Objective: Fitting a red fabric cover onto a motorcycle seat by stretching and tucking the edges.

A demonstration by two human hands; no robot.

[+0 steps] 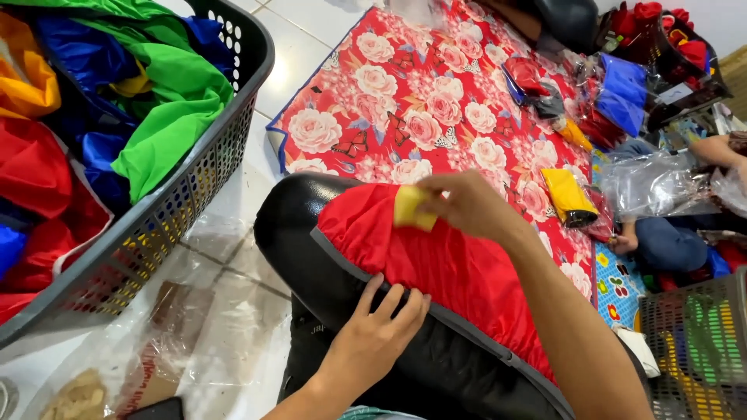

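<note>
A red gathered fabric cover [443, 264] with a grey edge band is stretched over a black rounded cushion-like form [296, 233] lying across my lap. My left hand [373, 330] rests flat on the cover's grey edge, fingers spread. My right hand [467, 204] pinches a small yellow tag or patch [411, 208] against the top of the red cover.
A dark plastic basket [194, 179] at left holds red, blue, green and orange fabric. A red floral mat [405, 101] covers the tiled floor ahead. Bagged coloured items [568, 194] lie at right, near another person's arm and leg [661, 241]. A grey basket [692, 342] is at lower right. Clear plastic sheets lie at lower left.
</note>
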